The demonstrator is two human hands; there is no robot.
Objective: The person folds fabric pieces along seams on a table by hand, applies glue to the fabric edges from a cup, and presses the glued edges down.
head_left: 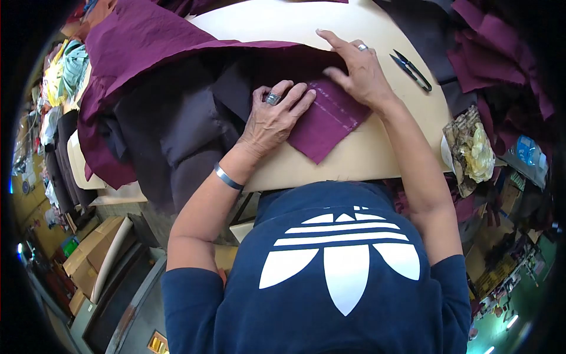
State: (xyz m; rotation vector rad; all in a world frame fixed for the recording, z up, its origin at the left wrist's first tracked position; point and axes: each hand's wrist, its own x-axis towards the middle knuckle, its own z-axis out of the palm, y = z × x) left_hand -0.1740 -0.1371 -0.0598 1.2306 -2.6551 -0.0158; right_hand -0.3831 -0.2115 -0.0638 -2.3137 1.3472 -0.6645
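Observation:
Maroon cloth [321, 138] with pale marked lines lies on the cream tabletop [354, 168], its corner pointing towards me. My left hand [274, 118], with a ring and a metal bangle, rests on this cloth, fingers bent and a little apart, fingertips pressing near the marked lines. My right hand [365, 74] hovers at the cloth's upper right edge, thumb and forefinger spread; whether its thumb touches the cloth I cannot tell. Dark cloth [194, 118] is bunched left of my left hand, partly under a larger maroon fold [141, 35]. Black thread snips [411, 69] lie right of my right hand.
More maroon cloth [489, 53] and dark cloth [418, 29] are heaped at the right. A crumpled yellowish plastic bag [476, 154] sits by the table's right edge. Cardboard boxes [94, 248] stand low at the left, and colourful cloth [68, 65] is piled at the far left.

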